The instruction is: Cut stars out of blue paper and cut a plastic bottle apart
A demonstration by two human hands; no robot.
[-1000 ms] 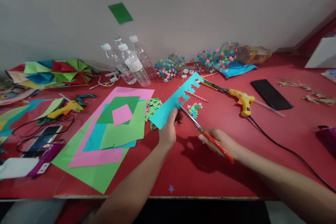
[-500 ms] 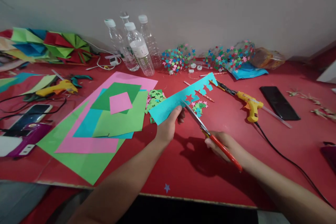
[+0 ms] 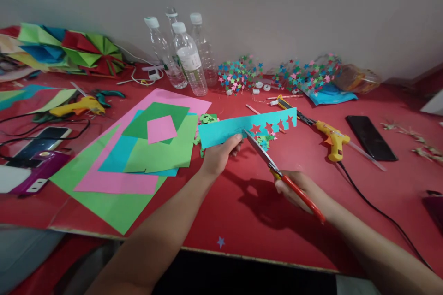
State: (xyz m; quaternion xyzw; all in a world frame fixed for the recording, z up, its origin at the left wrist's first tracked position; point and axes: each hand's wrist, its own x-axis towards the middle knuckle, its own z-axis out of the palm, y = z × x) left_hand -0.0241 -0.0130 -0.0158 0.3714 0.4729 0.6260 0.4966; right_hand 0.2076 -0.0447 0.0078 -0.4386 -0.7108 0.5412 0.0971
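Observation:
A strip of blue paper (image 3: 221,129) is pinched at its lower edge by my left hand (image 3: 218,154), thumb on top. Several star-shaped holes run along its right part. My right hand (image 3: 299,189) is closed around the red handles of a pair of scissors (image 3: 301,197). The blades point up and left, their tips at the strip just right of my left thumb. Below the strip's right part lies a small pile of cut paper stars (image 3: 266,140). Green paper stars (image 3: 206,120) lie behind the strip's left end, partly hidden by it.
Layered coloured paper sheets (image 3: 138,182) lie to the left. A yellow glue gun (image 3: 332,138) and a black phone (image 3: 371,138) are on the right. Plastic bottles (image 3: 190,60) stand by the wall, beside star-covered decorations (image 3: 238,73). Another glue gun (image 3: 78,107) lies at left.
The blue strip has turned clockwise, its right end dropping so that it lies nearly level. The scissors stay at the strip beside my left thumb. The whole view has shifted slightly.

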